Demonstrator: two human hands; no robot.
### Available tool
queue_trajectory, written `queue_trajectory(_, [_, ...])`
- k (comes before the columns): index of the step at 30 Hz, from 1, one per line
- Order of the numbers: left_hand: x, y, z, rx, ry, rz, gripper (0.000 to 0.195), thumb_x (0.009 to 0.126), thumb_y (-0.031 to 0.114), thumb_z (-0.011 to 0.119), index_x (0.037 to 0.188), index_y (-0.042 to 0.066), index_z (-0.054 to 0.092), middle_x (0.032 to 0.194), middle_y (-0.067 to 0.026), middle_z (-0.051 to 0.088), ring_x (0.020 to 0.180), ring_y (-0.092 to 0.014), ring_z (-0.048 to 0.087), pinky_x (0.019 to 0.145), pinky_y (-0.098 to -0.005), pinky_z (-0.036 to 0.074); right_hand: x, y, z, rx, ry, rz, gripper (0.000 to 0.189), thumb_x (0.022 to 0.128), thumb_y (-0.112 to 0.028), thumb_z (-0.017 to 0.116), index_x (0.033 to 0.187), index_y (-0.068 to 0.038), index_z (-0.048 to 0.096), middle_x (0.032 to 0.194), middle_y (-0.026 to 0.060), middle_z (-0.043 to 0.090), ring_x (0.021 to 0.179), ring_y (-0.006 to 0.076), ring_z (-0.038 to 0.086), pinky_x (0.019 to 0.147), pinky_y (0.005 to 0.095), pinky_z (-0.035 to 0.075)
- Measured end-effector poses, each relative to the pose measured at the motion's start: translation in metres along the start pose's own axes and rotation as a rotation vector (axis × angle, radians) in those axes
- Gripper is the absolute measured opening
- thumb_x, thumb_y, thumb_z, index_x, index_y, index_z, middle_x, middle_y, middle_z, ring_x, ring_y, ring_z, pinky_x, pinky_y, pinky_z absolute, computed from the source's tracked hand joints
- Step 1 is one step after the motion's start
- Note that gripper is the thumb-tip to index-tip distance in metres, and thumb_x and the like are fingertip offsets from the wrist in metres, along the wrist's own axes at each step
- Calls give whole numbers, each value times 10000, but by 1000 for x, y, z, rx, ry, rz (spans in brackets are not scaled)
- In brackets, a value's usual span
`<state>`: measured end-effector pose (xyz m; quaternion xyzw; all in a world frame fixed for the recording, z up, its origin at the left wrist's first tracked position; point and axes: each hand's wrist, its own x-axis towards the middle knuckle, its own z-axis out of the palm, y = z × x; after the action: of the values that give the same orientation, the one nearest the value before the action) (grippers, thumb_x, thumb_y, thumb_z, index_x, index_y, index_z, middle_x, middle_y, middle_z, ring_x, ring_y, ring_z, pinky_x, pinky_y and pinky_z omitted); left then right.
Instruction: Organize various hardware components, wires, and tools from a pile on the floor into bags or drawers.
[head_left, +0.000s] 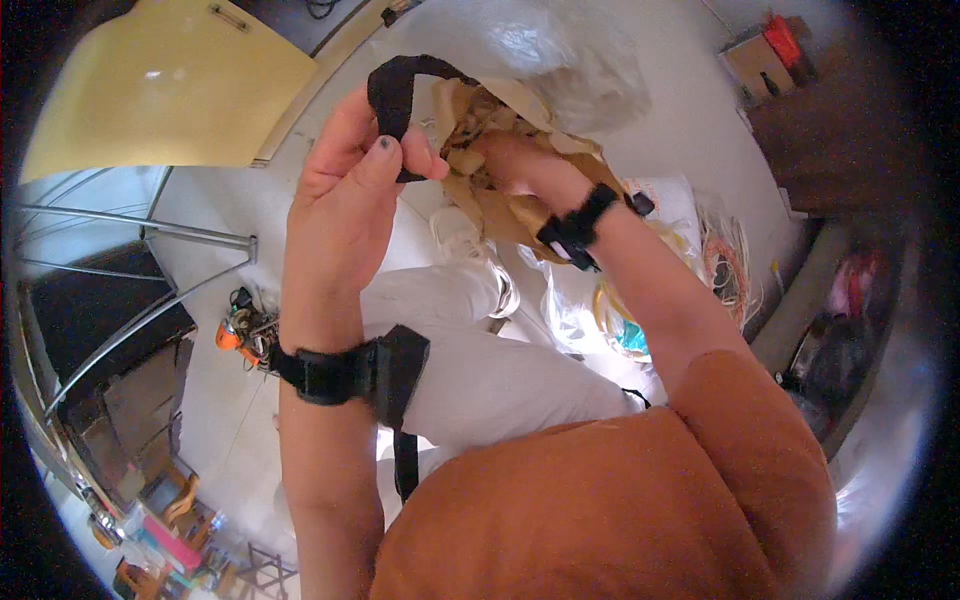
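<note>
My left hand (356, 180) is raised at the upper centre, pinching a black fabric strap (394, 90) between thumb and fingers. The strap arches over to the right and drops towards the mouth of a crumpled brown paper bag (570, 161). Inside that bag is my right hand (517, 165), its fingertips hidden among crumpled brown pieces (469, 161), so whether it holds anything cannot be told. Both wrists wear black bands. Below the bag are a white shoe (457, 232) and my light-coloured trouser legs.
A pale yellow panel (172, 82) and a metal-tube frame (202, 232) stand at left. Clear plastic sheeting (577, 60) lies beyond the bag. At right are plastic bags (570, 300), a bundle of cords (727, 262) and a cardboard box (756, 66). An orange object (226, 336) lies left.
</note>
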<state>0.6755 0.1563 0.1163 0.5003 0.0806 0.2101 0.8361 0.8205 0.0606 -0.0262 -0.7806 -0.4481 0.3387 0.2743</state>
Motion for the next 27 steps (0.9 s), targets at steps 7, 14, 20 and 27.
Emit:
queue_trajectory(7, [-2,7,-1,103,19,1,387,844,131,490,1203,-6,436,775,-55,536,738,-149,511,743,-300,423,93,69,50,-305,405,-244,293,717,-92,528,1004,-79,588,972,145,591,883,298,572,745,360,464])
queue_trajectory(14, [-9,8,-16,29,61,-8,368,859,154,487,1190,-3,453,758,-57,532,731,-158,512,761,-316,419,61,56,23,142,204,-85,232,790,-175,514,987,-64,564,960,122,580,873,254,554,751,327,442])
queue_trajectory(20, [-7,9,-13,38,102,-67,339,863,133,464,1176,4,457,750,-45,526,739,-160,512,762,-317,418,19,70,3,-105,550,-161,259,833,-234,497,972,-16,518,843,81,578,778,182,544,723,290,423])
queue_trajectory(27, [-11,3,-18,22,122,-102,306,866,129,461,1153,24,473,761,-39,531,746,-153,518,750,-310,422,-19,58,-24,789,275,242,258,883,-222,443,1054,-31,464,894,92,577,760,135,560,645,263,496])
